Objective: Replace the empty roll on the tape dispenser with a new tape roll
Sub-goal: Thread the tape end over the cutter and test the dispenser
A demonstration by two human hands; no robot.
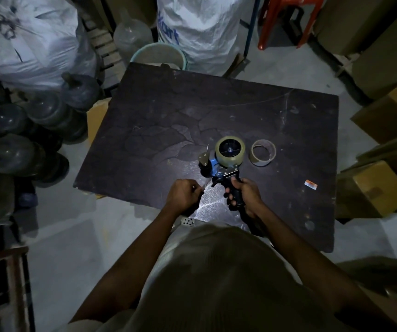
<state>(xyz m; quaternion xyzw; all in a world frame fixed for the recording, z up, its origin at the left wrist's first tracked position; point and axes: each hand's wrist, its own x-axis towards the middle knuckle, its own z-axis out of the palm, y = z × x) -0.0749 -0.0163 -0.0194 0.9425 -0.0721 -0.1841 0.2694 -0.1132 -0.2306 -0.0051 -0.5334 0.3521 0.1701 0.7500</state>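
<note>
A hand-held tape dispenser (219,167) with a blue frame and black grip stands on the dark table (168,121). A full, pale tape roll (230,150) sits on its black hub. My right hand (246,196) is wrapped around the black grip. My left hand (185,194) is closed just left of the dispenser's front, pinching a clear strip of tape that stretches from the dispenser. The empty cardboard core (263,152) lies flat on the table, right of the full roll.
A small orange-and-white label (310,184) lies on the table at the right. Cardboard boxes (382,185) stand to the right, dark water jugs (36,130) and white sacks (24,37) to the left, a bucket (159,55) and red stool (286,17) behind.
</note>
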